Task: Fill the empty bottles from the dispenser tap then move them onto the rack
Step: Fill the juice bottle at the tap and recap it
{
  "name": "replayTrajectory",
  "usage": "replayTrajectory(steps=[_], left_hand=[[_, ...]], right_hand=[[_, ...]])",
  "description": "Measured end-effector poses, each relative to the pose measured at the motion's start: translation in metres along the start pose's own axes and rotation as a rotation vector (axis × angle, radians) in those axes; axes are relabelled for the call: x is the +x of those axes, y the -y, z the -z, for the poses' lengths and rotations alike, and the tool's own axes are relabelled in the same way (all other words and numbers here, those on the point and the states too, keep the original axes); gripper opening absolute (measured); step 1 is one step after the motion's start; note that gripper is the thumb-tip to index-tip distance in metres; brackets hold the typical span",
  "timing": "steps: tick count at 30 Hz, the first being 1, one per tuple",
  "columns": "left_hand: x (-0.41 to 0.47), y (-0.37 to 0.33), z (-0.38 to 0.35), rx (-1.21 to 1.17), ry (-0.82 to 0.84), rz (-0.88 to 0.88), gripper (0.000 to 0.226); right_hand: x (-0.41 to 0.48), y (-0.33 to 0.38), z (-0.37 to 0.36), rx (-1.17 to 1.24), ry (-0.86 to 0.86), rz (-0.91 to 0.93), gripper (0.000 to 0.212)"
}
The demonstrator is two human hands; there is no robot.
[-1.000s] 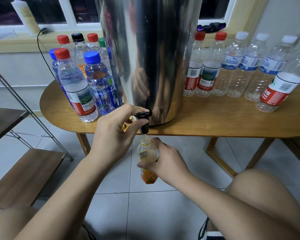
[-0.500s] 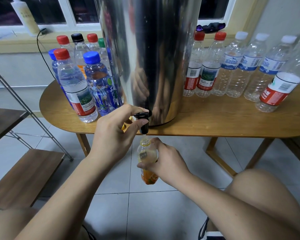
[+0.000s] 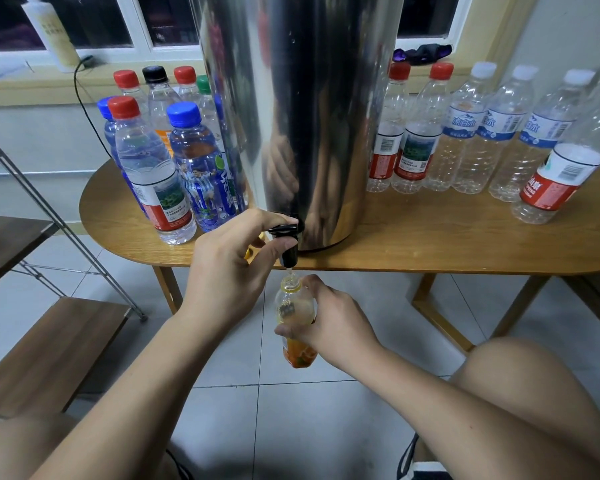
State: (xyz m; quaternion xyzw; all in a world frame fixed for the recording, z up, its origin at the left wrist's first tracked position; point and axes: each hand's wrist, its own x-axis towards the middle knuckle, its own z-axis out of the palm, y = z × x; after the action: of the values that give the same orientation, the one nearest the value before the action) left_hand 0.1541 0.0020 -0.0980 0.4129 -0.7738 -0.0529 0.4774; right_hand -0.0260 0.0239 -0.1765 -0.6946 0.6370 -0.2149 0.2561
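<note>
Head view: my L hand (image 3: 229, 271) pinches the black tap (image 3: 288, 244) lever, index on top, thumb below, at the steel dispenser (image 3: 298, 116) base. My R hand (image 3: 329, 323) wraps the uncapped bottle (image 3: 291, 310), upright w/ its mouth just under the spout, below the table (image 3: 430, 244) edge; a thin stream enters it.

On the rounded wooden surface (image 3: 430, 237): steel dispenser (image 3: 302, 116) at centre, capped bottles (image 3: 153, 174) clustered left, clear bottles (image 3: 471, 143) rowed right.
</note>
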Motion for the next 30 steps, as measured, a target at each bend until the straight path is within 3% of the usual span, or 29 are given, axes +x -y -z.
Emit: replayTrajectory(steps=[30], left_hand=[[-0.0001,0.0008,-0.0008,-0.007,0.004,0.017,0.023]], right_hand=[[0.0011,-0.0001,-0.0004,-0.024,-0.019,0.022,0.071]])
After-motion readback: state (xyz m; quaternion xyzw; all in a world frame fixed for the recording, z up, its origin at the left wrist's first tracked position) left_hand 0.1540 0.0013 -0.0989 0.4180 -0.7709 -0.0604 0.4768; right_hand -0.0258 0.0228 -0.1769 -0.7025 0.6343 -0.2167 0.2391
